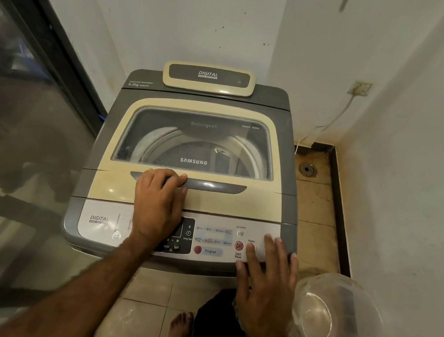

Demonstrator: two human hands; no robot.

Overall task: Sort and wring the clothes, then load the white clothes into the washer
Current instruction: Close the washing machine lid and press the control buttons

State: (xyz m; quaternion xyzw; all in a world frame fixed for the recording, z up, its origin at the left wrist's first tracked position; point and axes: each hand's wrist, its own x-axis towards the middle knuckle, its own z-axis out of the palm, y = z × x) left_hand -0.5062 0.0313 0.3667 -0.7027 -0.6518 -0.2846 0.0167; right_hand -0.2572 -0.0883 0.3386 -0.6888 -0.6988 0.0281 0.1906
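Nearest to me, a clear plastic bowl (359, 323) sits low, just outside the little finger of the right hand (265, 287), and I can see nothing in it. A bare foot (180, 329) stands on the tiles below that hand's thumb. The right hand lies flat, fingers straight and spread, tips on the control panel (217, 241). The Power button (251, 246) is just beside the forefinger, so the hand is probably steadying the washer (295, 127) or ready to switch it on. The left hand (157, 204) curls its fingers over the grey handle (212, 186), with the thumb on the cream lid (223, 204) just below, a grip suited to lifting. The lid is down. Beyond those fingertips the glass shows a dim drum. Whether white clothes lie inside I cannot tell, and none show outside.
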